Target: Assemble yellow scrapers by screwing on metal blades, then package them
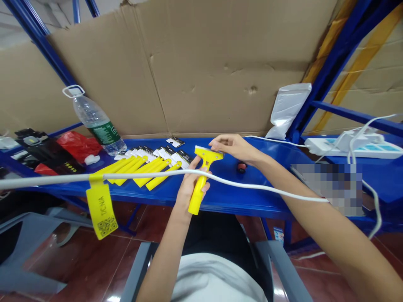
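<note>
My left hand is wrapped round the handle of a yellow scraper, which is held tilted above the front of the table with its wide blade head pointing up and away. Close behind the right end of that head is my right hand, its fingers bent and pinched together. Whether anything small is between those fingertips cannot be made out. To the left, several yellow scrapers lie side by side on the blue table, with black and white cards at their far ends. A loose card lies behind them.
A white cable crosses the view in front of the scraper, with a yellow tag. A small dark red object sits right of the hands. A water bottle and red bag stand left; a power strip lies right.
</note>
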The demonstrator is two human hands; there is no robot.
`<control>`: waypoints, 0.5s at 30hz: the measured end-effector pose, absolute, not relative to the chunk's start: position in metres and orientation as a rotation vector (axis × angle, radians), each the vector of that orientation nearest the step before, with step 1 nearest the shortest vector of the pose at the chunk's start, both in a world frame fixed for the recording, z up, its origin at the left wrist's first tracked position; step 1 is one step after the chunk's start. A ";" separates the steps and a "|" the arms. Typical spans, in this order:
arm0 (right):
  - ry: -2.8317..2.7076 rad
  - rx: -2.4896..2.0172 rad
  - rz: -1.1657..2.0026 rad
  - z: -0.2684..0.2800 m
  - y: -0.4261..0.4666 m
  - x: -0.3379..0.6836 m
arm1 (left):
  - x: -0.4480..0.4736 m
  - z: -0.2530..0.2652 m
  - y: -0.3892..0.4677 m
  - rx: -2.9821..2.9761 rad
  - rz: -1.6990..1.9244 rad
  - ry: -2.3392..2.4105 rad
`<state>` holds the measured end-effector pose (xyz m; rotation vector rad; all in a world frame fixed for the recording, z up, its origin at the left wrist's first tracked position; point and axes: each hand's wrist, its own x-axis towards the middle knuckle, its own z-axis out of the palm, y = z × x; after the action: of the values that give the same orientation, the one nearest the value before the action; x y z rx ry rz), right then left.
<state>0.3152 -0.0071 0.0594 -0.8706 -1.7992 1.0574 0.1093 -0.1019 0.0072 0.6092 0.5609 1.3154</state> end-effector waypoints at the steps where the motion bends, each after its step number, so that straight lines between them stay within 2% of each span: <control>1: -1.849 -0.952 0.896 0.062 -0.003 0.323 | 0.109 0.008 -0.103 0.583 1.345 0.531; 4: -2.032 -1.447 0.273 0.070 0.007 0.357 | 0.107 0.008 -0.107 0.537 1.440 0.450; 6: -2.130 -1.825 0.064 0.075 0.012 0.378 | 0.105 0.006 -0.109 0.530 1.478 0.417; 7: -2.191 -1.975 0.125 0.077 0.013 0.387 | 0.105 0.005 -0.110 0.531 1.487 0.403; 11: -2.242 -2.220 0.847 0.074 0.016 0.400 | 0.102 0.002 -0.109 0.551 1.475 0.377; 15: -2.268 -2.068 1.046 0.067 0.016 0.389 | 0.100 0.003 -0.111 0.527 1.471 0.357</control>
<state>0.3890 0.0160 0.0667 -2.0680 -2.2677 1.0463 0.1000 -0.1106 0.0032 0.5273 0.3570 1.4712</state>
